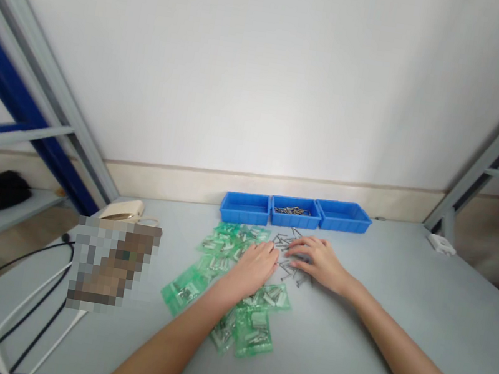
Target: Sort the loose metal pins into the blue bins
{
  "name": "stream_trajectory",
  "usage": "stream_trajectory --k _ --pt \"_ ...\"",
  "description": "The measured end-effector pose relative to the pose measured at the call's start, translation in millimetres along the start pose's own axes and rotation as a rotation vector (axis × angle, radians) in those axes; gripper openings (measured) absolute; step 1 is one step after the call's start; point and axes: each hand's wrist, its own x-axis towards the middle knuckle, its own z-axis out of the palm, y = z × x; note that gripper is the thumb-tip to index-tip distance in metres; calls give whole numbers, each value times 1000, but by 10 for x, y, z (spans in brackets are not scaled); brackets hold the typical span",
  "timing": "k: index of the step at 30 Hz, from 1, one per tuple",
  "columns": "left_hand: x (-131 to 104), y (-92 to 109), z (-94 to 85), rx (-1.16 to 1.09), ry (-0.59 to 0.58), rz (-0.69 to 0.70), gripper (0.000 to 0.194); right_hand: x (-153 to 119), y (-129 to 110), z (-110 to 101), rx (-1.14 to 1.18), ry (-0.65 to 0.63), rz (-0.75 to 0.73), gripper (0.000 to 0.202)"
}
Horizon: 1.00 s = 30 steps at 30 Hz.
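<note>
My left hand (256,267) rests over a spread of green plastic packets (255,333), its fingers curled and the tips turned down out of sight. Each packet looks partly see-through, with white plugs and metal screws inside. Just to the right, my right hand (319,262) reaches over a loose scatter of screws (294,276), thumb and fingers apart, fingertips close to the screws. More loose screws (281,240) lie between the two hands and the trays. Whatever may be under the left fingers is hidden.
Three blue trays stand in a row by the wall: a left tray (244,217), a middle tray (294,221) holding screws, and a right tray (342,225). On the left lie a cream-coloured box (122,210), a blurred-out item (111,266) and cables (36,295). A white object (441,244) sits far right.
</note>
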Motion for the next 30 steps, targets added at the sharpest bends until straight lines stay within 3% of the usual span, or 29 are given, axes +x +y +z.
stream_trajectory --k 6,13,17,25,30 --pt "39 -11 19 -31 33 23 23 24 -160 134 -20 86 -17 24" --pt "88 -9 -4 -283 113 -81 19 15 -175 116 -1 207 31 20" --pt "100 -27 -29 -352 124 -106 29 4 -157 106 -6 217 29 21" --pt "86 -43 -8 -466 127 -94 31 -13 -188 88 -6 221 -4 19" --pt "82 -44 -9 -568 137 -99 19 -13 -178 63 7 224 10 24"
